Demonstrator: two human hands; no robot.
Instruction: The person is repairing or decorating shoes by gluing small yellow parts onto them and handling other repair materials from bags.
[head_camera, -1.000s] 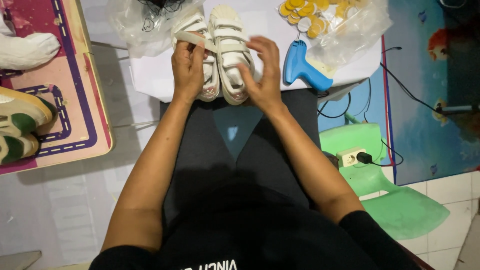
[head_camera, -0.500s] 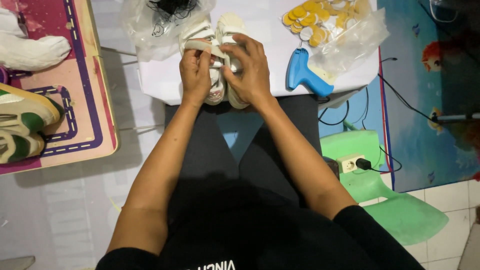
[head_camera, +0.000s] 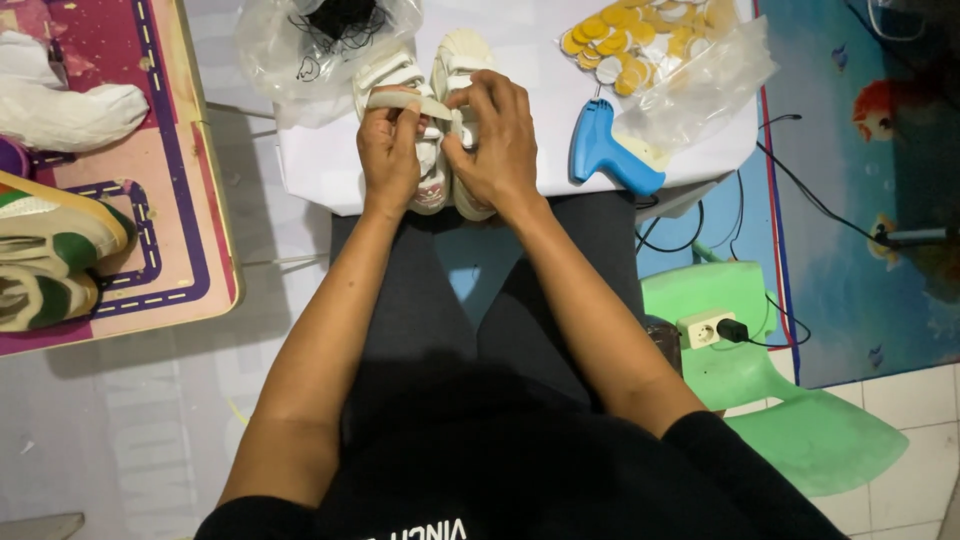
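Observation:
A pair of cream strap sandals (head_camera: 440, 75) lies side by side on the white table (head_camera: 320, 170), toes pointing away from me. My left hand (head_camera: 390, 150) pinches a beige strap (head_camera: 405, 99) that runs across the left sandal. My right hand (head_camera: 497, 135) holds the other end of that strap over the right sandal, fingers bent around it. Both hands cover the heels of the sandals.
A blue glue gun (head_camera: 608, 150) lies right of the sandals, beside a clear bag of yellow and white discs (head_camera: 640, 45). A clear bag with black cord (head_camera: 325, 35) sits behind. On the left, a pink mat (head_camera: 170, 200) holds green-and-white sneakers (head_camera: 50, 250). A green plastic chair (head_camera: 770, 400) carries a power strip (head_camera: 705, 327).
Both hands have shifted slightly toward me on the sandals, and the strap is now pulled taut between them.

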